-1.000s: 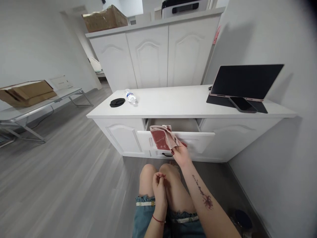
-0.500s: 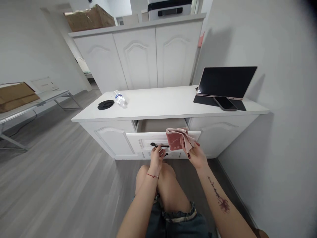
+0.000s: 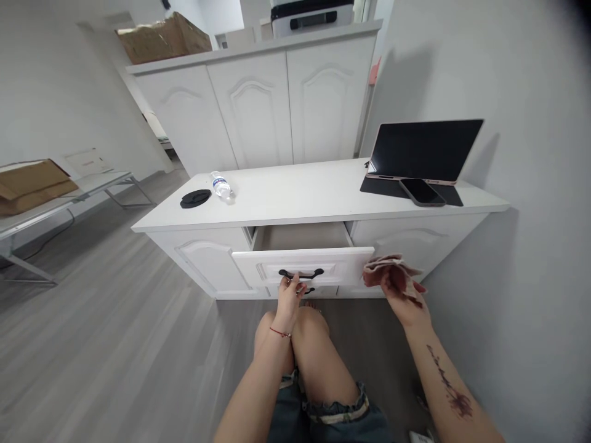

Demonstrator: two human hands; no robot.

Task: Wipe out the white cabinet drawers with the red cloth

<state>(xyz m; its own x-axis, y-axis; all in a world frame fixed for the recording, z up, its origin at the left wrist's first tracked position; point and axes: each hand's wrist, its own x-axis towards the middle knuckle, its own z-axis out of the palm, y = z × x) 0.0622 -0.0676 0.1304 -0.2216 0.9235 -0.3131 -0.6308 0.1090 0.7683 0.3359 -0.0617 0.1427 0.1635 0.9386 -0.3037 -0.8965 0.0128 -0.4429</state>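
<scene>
My left hand (image 3: 290,296) has its fingers closed on the black handle (image 3: 314,274) of a white drawer (image 3: 351,264). The drawer stands pulled out of the cabinet, and the part of its inside that shows is bare. Off the drawer front's right end, my right hand (image 3: 406,301) grips a folded pink and red cloth (image 3: 385,269), which hangs loosely from the fingers. A second black handle (image 3: 310,290) shows just below, partly behind my left hand.
On the white cabinet top (image 3: 286,191) lie a plastic bottle (image 3: 222,187) and a black round object (image 3: 196,198). A laptop (image 3: 425,151) and a phone (image 3: 422,192) are at its right. A wall (image 3: 545,246) bounds the right side; cardboard boxes (image 3: 37,184) stand left.
My right hand has carried the cloth rightward, away from the drawer front, uncovering the right end of the handle. My left hand stays on the handle, and the drawer looks about equally far out.
</scene>
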